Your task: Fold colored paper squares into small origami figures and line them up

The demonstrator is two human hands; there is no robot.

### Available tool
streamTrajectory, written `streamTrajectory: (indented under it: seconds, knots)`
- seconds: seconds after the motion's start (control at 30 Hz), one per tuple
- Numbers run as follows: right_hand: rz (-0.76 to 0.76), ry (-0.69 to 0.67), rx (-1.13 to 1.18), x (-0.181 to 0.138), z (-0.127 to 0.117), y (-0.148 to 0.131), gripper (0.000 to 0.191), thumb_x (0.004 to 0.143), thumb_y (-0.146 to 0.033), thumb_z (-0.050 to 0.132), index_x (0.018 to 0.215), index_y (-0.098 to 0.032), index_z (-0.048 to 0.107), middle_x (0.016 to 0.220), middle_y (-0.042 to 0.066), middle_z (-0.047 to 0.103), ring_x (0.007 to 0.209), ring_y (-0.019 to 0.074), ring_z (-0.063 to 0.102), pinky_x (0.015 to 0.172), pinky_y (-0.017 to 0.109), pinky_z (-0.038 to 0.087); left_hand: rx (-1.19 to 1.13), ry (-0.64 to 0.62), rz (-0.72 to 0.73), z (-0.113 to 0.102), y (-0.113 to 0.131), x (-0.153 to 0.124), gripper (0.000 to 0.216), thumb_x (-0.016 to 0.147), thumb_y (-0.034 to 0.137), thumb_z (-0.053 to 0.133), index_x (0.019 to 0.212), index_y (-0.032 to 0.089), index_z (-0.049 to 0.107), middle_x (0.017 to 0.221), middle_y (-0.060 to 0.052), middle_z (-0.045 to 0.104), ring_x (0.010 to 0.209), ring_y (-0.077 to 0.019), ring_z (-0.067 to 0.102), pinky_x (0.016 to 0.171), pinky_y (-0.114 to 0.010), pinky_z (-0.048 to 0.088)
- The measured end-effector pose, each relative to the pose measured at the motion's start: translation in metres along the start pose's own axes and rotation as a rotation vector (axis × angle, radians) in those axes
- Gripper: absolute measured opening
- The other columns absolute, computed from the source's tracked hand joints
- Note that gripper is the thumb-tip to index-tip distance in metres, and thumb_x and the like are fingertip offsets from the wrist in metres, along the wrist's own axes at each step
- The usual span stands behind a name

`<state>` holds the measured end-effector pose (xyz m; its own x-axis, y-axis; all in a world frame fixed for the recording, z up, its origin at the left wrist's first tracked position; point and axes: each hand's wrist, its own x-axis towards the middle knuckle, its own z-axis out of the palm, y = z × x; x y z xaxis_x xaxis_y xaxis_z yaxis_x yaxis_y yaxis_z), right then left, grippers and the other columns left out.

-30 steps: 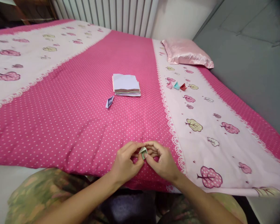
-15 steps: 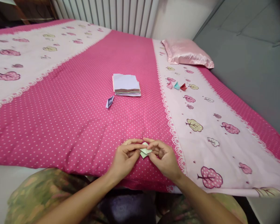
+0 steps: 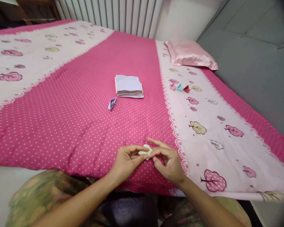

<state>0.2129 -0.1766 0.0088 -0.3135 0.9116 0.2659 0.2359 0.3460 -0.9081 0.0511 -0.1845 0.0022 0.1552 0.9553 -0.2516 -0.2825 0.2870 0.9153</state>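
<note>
A small pale green piece of folded paper (image 3: 146,150) is held just above the near edge of the bed. My left hand (image 3: 129,160) pinches its left side between thumb and fingers. From the other side my right hand (image 3: 167,162) has its index finger on the paper, with the thumb close below and another finger stretched out away from it. The fingers cover part of the paper. Farther off lies a stack of square paper (image 3: 129,84), lilac sheet on top, with a folded lilac paper boat (image 3: 112,103) near its front left corner.
On the white strip of the bedspread (image 3: 180,126) sit three small folded papers: one pink (image 3: 172,87), one light blue (image 3: 180,87) and one red (image 3: 186,89). A shiny pink pillow (image 3: 191,54) lies at the far right, by the grey wall (image 3: 251,63).
The green paper has been turned in my fingers and shows less of its lower part. My left thumb has moved onto its front, and one right finger has stretched outward.
</note>
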Motion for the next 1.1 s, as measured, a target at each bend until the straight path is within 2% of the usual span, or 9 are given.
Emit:
streamTrajectory:
  seconds: [0.1, 0.17, 0.27, 0.37, 0.47, 0.57, 0.7, 0.87, 1.1]
  knots:
    - [0.094, 0.037, 0.152, -0.002, 0.004, 0.005, 0.017, 0.071, -0.008, 0.061, 0.083, -0.02, 0.061, 0.1, 0.007, 0.066, 0.093, 0.0209, 0.064, 0.077, 0.033, 0.054, -0.014, 0.01, 0.077, 0.001, -0.003, -0.001, 0.014, 0.067, 0.017, 0.071, 0.08, 0.014, 0.067, 0.079, -0.003, 0.073, 0.071, -0.0113, 0.067, 0.07, -0.02, 0.051]
    - [0.213, 0.089, 0.214, -0.001, 0.006, 0.009, 0.022, 0.07, -0.015, 0.068, 0.088, -0.021, 0.056, 0.092, 0.004, 0.067, 0.078, 0.0166, 0.067, 0.068, 0.029, 0.056, -0.022, 0.013, 0.106, 0.0, -0.006, -0.001, 0.015, 0.069, 0.018, 0.069, 0.082, 0.015, 0.062, 0.077, -0.002, 0.072, 0.071, -0.0108, 0.067, 0.069, -0.019, 0.051]
    - [0.307, 0.088, 0.212, 0.001, 0.008, 0.012, 0.026, 0.068, -0.022, 0.072, 0.089, -0.02, 0.057, 0.079, 0.001, 0.067, 0.07, 0.0144, 0.066, 0.066, 0.026, 0.055, 0.001, 0.019, 0.122, -0.002, -0.009, -0.001, 0.025, 0.071, 0.018, 0.069, 0.09, 0.018, 0.052, 0.074, 0.001, 0.071, 0.069, -0.0112, 0.067, 0.066, -0.02, 0.051]
    - [0.312, 0.05, 0.223, 0.003, 0.006, 0.012, 0.021, 0.071, -0.025, 0.07, 0.09, -0.019, 0.062, 0.08, 0.003, 0.069, 0.072, 0.0146, 0.066, 0.069, 0.026, 0.055, 0.119, -0.001, 0.127, -0.003, -0.009, 0.0, 0.028, 0.068, 0.02, 0.071, 0.091, 0.017, 0.054, 0.076, 0.0, 0.069, 0.071, -0.0134, 0.066, 0.066, -0.023, 0.051]
    - [0.32, 0.051, 0.268, 0.002, 0.005, 0.011, 0.022, 0.072, -0.026, 0.069, 0.093, -0.019, 0.063, 0.083, 0.004, 0.07, 0.074, 0.0157, 0.067, 0.069, 0.027, 0.055, 0.351, -0.029, 0.102, -0.003, -0.006, -0.001, 0.015, 0.071, 0.025, 0.068, 0.08, 0.014, 0.063, 0.069, -0.001, 0.068, 0.062, -0.0133, 0.063, 0.058, -0.022, 0.048]
    - [0.339, 0.051, 0.307, 0.001, 0.005, 0.011, 0.023, 0.073, -0.027, 0.069, 0.093, -0.018, 0.064, 0.084, 0.004, 0.071, 0.075, 0.0168, 0.068, 0.07, 0.028, 0.056, 0.495, -0.03, 0.081, -0.003, -0.003, -0.002, 0.02, 0.075, 0.031, 0.062, 0.069, 0.013, 0.066, 0.059, -0.001, 0.064, 0.054, -0.0115, 0.056, 0.05, -0.02, 0.041]
    - [0.346, 0.024, 0.303, 0.001, 0.005, 0.01, 0.022, 0.072, -0.028, 0.069, 0.091, -0.017, 0.065, 0.083, 0.005, 0.071, 0.071, 0.0166, 0.067, 0.067, 0.028, 0.055, 0.515, -0.07, 0.077, -0.005, -0.003, -0.003, 0.027, 0.08, 0.033, 0.055, 0.066, 0.012, 0.064, 0.06, -0.002, 0.062, 0.054, -0.0117, 0.054, 0.052, -0.022, 0.04]
    - [0.257, -0.004, 0.141, 0.003, 0.002, 0.005, 0.011, 0.077, -0.028, 0.064, 0.077, -0.017, 0.068, 0.07, 0.001, 0.064, 0.059, 0.0117, 0.057, 0.055, 0.023, 0.045, 0.571, -0.14, 0.077, -0.007, -0.004, -0.003, 0.028, 0.082, 0.032, 0.051, 0.064, 0.012, 0.06, 0.058, -0.002, 0.059, 0.053, -0.0113, 0.051, 0.052, -0.022, 0.038]
    - [0.236, 0.024, 0.137, 0.001, 0.002, 0.001, 0.018, 0.08, -0.026, 0.059, 0.064, -0.017, 0.06, 0.062, -0.002, 0.053, 0.057, 0.0102, 0.049, 0.054, 0.022, 0.039, 0.582, -0.208, 0.068, -0.005, -0.002, -0.003, 0.029, 0.082, 0.031, 0.052, 0.062, 0.012, 0.059, 0.056, 0.0, 0.056, 0.052, -0.0104, 0.048, 0.051, -0.022, 0.035]
